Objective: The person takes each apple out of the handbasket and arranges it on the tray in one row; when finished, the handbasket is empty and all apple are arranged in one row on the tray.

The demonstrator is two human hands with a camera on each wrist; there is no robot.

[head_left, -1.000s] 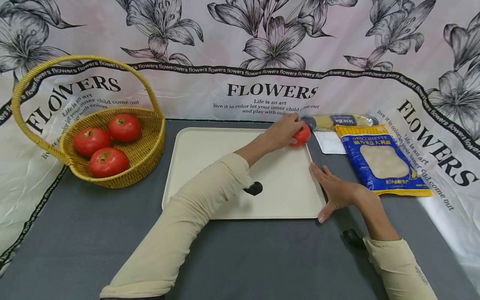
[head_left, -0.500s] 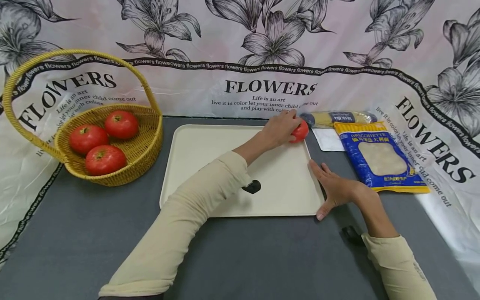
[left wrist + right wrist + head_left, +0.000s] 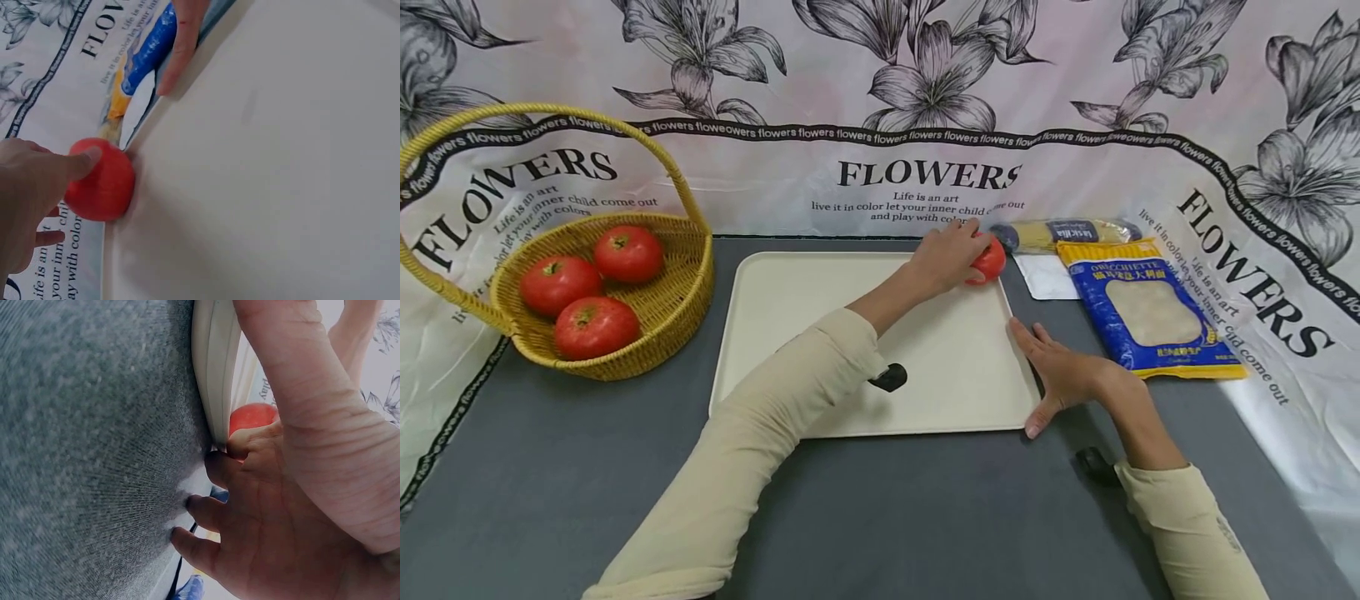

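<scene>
At the far right corner of the cream tray (image 3: 820,308), my left hand (image 3: 946,260) grips a red tomato (image 3: 991,260). In the left wrist view the thumb lies across the top of that tomato (image 3: 103,187), which sits at the tray's edge. My right hand (image 3: 1063,375) rests against the tray's right side, thumb at the near corner and fingers spread along the rim. The right wrist view shows its fingertips (image 3: 199,550) on the grey cloth beside the tray's side wall (image 3: 217,369).
A yellow wicker basket (image 3: 677,325) with a tall handle stands at the left, holding three tomatoes (image 3: 597,327). Right of the tray lie a blue and yellow pasta bag (image 3: 1153,312), a long clear pasta packet (image 3: 1067,235) and a white packet (image 3: 1047,277). A floral cloth (image 3: 737,187) hangs behind.
The head view has swung slightly, so the whole scene sits further left. Both hands keep their places on the tomato and the tray's edge.
</scene>
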